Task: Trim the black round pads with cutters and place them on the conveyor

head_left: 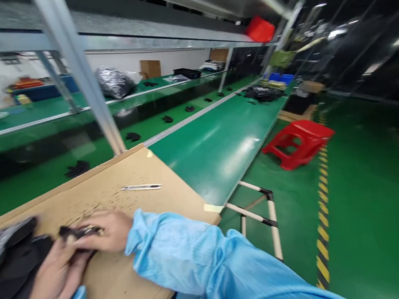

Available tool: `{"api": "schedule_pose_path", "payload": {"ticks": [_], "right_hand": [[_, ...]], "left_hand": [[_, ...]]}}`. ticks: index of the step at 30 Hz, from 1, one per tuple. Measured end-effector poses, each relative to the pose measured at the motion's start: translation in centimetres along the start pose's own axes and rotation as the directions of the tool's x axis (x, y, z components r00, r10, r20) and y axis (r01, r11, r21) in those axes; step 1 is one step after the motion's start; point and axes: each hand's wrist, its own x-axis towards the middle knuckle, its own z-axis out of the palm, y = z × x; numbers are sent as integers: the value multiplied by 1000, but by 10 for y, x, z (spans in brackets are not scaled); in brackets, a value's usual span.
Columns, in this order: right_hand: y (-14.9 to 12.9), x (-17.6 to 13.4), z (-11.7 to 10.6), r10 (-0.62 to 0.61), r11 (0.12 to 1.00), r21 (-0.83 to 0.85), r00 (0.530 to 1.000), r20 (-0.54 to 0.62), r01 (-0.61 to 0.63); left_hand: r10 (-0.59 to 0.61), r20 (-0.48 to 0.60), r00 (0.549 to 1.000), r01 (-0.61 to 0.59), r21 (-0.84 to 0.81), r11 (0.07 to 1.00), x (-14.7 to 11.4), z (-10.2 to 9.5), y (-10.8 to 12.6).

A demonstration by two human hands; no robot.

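Observation:
My left hand (pixel 57 276) is closed on a small black piece (pixel 67 232), just above the cardboard sheet (pixel 118 290). My right hand (pixel 111 229) meets it from the right, its fingers closed around something small with a shiny, brassy glint; blur hides its kind. Beyond my hands a utility knife (pixel 141 187) lies flat on the cardboard, among scattered dark scraps. At the left, beside my left hand, is a pile of flat black pieces (pixel 14 274) with a clear plastic bag partly over it.
A conveyor belt (pixel 76 152) behind the cardboard carries several curved black parts. Rightward runs a green tabletop (pixel 203 154) with a black heap (pixel 263 93) at its far end. A metal post (pixel 81 72) rises near the cardboard. A red stool (pixel 298 142) stands on the floor.

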Motion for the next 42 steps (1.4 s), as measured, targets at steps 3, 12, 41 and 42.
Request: {"api": "schedule_pose_path", "payload": {"ticks": [3, 12, 41, 42], "right_hand": [[-6, -5, -3, -1, 995, 96, 1000, -26, 3], [4, 0, -1, -205, 977, 37, 976, -71, 208], [29, 9, -1, 199, 974, 173, 911, -361, -144], [29, 9, 0, 186, 976, 172, 916, -354, -131]], "left_hand": [[-7, 116, 993, 38, -274, 961, -11, 13, 8], [-15, 254, 967, 136, -465, 875, -14, 11, 9], [680, -385, 624, -482, 495, 723, 36, -14, 101], [761, -323, 562, -412, 689, 597, 47, -23, 117]]}}
